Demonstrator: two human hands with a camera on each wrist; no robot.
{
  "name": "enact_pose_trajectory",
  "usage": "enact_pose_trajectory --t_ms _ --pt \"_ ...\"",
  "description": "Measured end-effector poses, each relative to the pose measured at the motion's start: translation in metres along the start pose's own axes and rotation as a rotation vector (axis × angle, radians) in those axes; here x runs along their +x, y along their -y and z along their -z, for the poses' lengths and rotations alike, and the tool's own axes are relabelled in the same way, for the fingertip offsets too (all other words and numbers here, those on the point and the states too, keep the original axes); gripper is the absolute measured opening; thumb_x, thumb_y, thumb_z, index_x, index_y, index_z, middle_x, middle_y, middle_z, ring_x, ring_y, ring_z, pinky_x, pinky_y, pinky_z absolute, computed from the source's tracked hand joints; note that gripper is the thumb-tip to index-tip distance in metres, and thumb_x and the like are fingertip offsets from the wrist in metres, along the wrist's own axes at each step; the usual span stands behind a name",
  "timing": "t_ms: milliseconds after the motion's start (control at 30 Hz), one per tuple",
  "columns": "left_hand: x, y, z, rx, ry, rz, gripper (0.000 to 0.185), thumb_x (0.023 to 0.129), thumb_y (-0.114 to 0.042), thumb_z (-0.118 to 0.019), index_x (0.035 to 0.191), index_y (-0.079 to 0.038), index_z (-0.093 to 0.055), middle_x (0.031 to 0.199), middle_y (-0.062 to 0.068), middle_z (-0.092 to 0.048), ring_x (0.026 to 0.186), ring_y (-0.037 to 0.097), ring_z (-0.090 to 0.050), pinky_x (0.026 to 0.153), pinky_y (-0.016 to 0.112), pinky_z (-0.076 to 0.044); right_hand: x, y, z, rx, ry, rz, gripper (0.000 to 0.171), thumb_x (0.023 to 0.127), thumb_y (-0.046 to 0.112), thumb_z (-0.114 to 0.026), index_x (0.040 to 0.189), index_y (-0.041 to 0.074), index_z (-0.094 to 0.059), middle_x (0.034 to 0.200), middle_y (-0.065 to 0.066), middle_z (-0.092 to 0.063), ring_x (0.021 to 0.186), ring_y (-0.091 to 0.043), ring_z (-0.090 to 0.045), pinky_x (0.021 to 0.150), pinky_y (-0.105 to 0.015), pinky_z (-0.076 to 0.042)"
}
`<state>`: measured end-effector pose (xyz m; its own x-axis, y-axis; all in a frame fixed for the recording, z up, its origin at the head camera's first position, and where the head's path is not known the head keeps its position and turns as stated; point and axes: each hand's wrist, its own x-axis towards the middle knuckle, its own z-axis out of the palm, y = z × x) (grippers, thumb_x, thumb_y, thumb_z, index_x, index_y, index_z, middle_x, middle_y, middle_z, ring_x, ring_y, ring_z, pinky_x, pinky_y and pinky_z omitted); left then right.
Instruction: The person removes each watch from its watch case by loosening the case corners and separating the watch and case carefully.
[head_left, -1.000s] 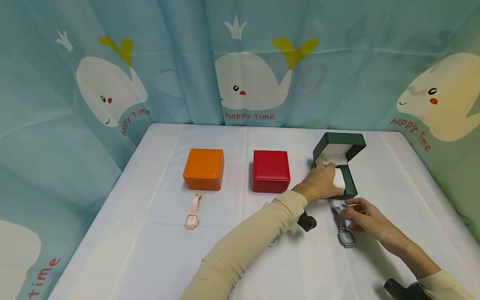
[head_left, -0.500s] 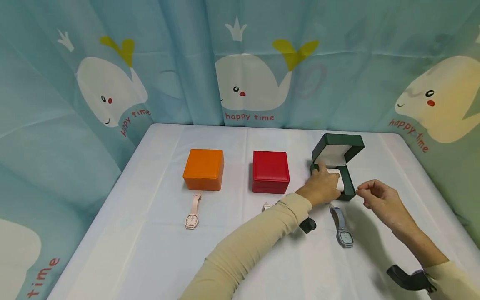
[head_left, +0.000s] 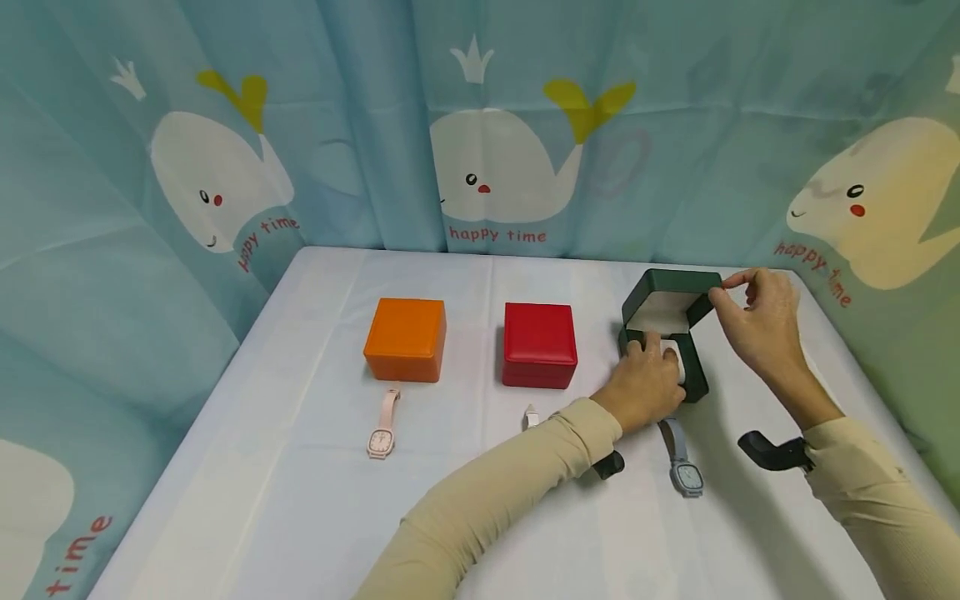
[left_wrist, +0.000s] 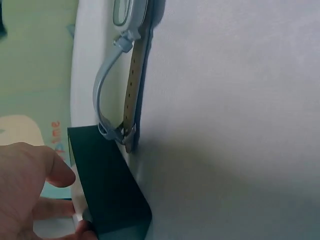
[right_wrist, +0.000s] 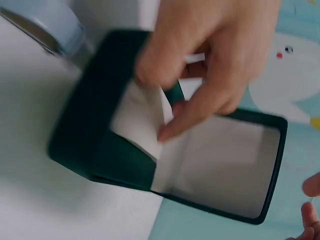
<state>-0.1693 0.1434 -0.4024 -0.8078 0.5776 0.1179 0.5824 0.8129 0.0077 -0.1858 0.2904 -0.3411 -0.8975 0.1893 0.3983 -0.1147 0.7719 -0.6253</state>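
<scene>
A dark green watch box point(head_left: 699, 371) stands with its lid raised at the back right. My left hand point(head_left: 645, 379) reaches into its base; its thumb and fingers pinch the white watch cushion point(right_wrist: 137, 117), which sits tilted there in the right wrist view. Beside the lid's right corner is my right hand point(head_left: 765, 325), thumb and forefinger drawn near each other. In the right wrist view its fingertips point(right_wrist: 312, 187) appear just apart from the lid point(right_wrist: 230, 165). A blue-grey watch point(head_left: 684, 467) lies in front of the box.
An orange box point(head_left: 406, 337) and a red box point(head_left: 538, 343), both closed, stand to the left. A pink watch point(head_left: 382, 429) lies before the orange one. The left sleeve point(head_left: 517, 492) mostly hides a white watch point(head_left: 531, 417). A printed curtain point(head_left: 375, 125) surrounds the table.
My right hand has risen from beside the blue-grey watch to the lid's right corner. My left hand has stayed at the box's base, its fingers shifting around the white cushion.
</scene>
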Motion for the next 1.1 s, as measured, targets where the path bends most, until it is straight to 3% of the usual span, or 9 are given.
enact_pose_trajectory --t_ms 100,200,333,467,667,733,900,1100 --pt "-0.003 -0.002 0.0 -0.001 0.003 -0.045 0.04 0.098 -0.045 -0.063 0.122 -0.014 -0.07 0.111 0.005 -0.055 0.093 0.015 -0.05 0.074 0.022 -0.044 0.011 -0.006 -0.001 -0.05 0.046 -0.053 0.048 0.099 0.029 -0.056 0.124 -0.012 -0.05 0.115 -0.028 -0.036 0.109 -0.039 -0.029 0.086 -0.054 -0.028" --pt "-0.006 -0.001 0.005 -0.094 0.021 -0.057 0.032 0.097 -0.041 -0.065 0.114 -0.014 -0.07 0.108 0.005 -0.055 0.091 0.015 -0.052 0.075 0.021 -0.045 0.019 -0.008 -0.001 -0.104 0.179 -0.115 0.072 0.101 0.047 -0.051 0.14 -0.013 -0.038 0.138 -0.04 -0.019 0.128 -0.052 -0.016 0.095 -0.071 -0.024" --pt "-0.014 0.004 0.013 -0.178 0.005 -0.059 0.025 0.097 -0.037 -0.065 0.107 -0.015 -0.069 0.106 0.005 -0.055 0.084 0.014 -0.053 0.064 0.021 -0.05 0.028 -0.005 -0.003 -0.156 0.364 -0.142 0.09 0.101 0.061 -0.043 0.15 -0.012 -0.025 0.145 -0.046 -0.004 0.134 -0.063 -0.006 0.095 -0.079 -0.022" --pt "-0.026 0.011 0.023 -0.13 -0.003 -0.095 0.022 0.097 -0.038 -0.062 0.102 -0.017 -0.068 0.102 0.001 -0.055 0.079 0.012 -0.054 0.057 0.023 -0.05 0.038 0.001 -0.004 -0.195 0.511 -0.153 0.096 0.1 0.067 -0.038 0.154 -0.011 -0.019 0.146 -0.049 -0.003 0.132 -0.068 -0.01 0.092 -0.081 -0.026" --pt "-0.043 0.018 0.029 -0.153 0.151 -0.112 0.025 0.099 -0.041 -0.06 0.103 -0.018 -0.069 0.104 -0.002 -0.055 0.067 0.008 -0.054 0.052 0.023 -0.047 0.061 0.014 -0.006 -0.351 0.777 -0.098 0.103 0.097 0.076 -0.027 0.157 -0.006 -0.012 0.148 -0.053 -0.009 0.128 -0.074 -0.021 0.095 -0.081 -0.027" --pt "-0.046 0.018 0.028 -0.133 0.191 -0.111 0.03 0.099 -0.043 -0.06 0.11 -0.018 -0.07 0.109 -0.002 -0.055 0.068 0.007 -0.055 0.055 0.024 -0.05 0.066 0.018 -0.006 -0.382 0.836 -0.105 0.106 0.095 0.078 -0.027 0.158 -0.006 -0.009 0.147 -0.053 -0.009 0.126 -0.072 -0.028 0.092 -0.077 -0.035" --pt "-0.049 0.018 0.02 -0.106 0.242 -0.085 0.039 0.098 -0.043 -0.063 0.123 -0.014 -0.068 0.116 -0.003 -0.053 0.074 0.009 -0.062 0.063 0.024 -0.055 0.073 0.022 -0.002 -0.347 0.91 -0.177 0.113 0.093 0.079 -0.036 0.157 -0.009 -0.004 0.149 -0.051 -0.009 0.122 -0.065 -0.04 0.08 -0.064 -0.052" --pt "-0.048 0.019 0.019 -0.028 0.255 -0.11 0.033 0.097 -0.043 -0.064 0.12 -0.021 -0.074 0.124 -0.005 -0.053 0.074 0.012 -0.059 0.059 0.026 -0.051 0.074 0.026 0.001 -0.313 0.939 -0.219 0.121 0.09 0.079 -0.046 0.157 -0.012 -0.003 0.152 -0.045 -0.015 0.125 -0.06 -0.042 0.084 -0.066 -0.051"
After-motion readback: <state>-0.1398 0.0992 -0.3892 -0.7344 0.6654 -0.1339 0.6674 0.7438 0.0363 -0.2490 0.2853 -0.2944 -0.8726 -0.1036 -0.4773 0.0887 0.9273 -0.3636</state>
